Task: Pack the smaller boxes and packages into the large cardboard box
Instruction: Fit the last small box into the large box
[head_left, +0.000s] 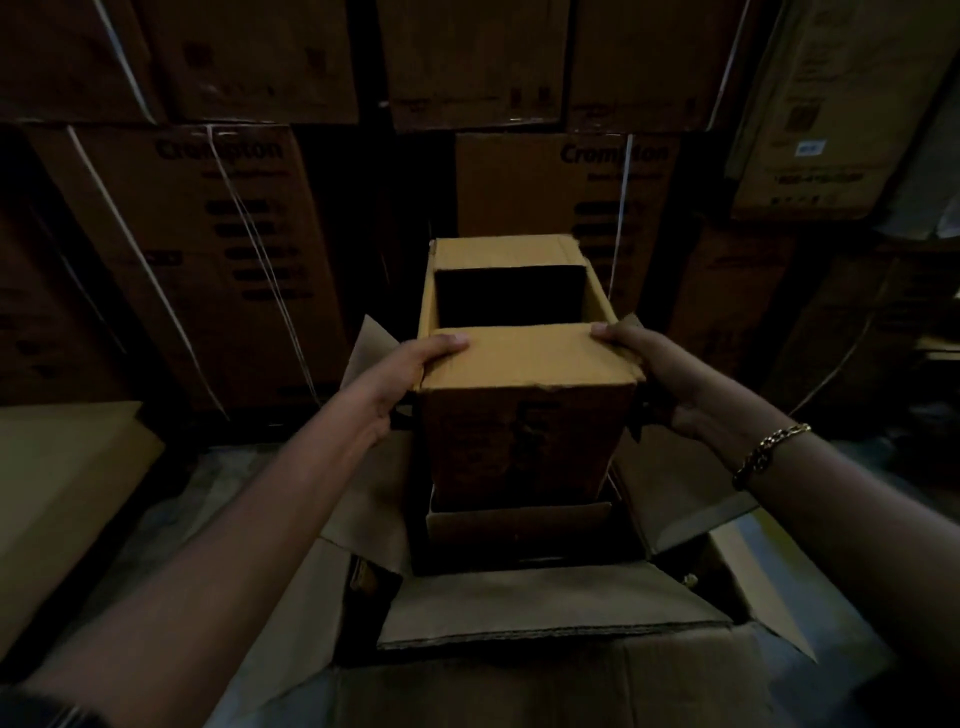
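Observation:
A small brown cardboard box (524, 410) with its top partly open hangs upright over the large cardboard box (550, 603), its lower end down between the large box's spread flaps. My left hand (410, 374) grips the small box's left side, thumb on its near top flap. My right hand (660, 374) grips the right side the same way; a gold bracelet is on that wrist. Below the small box, the edge of another small box (514, 519) shows inside the large one. The rest of the large box's inside is dark.
Tall stacks of strapped brown cartons (218, 249) form a wall straight ahead and to the right. A flat cardboard surface (62, 467) lies at the left. Grey floor shows between it and the large box.

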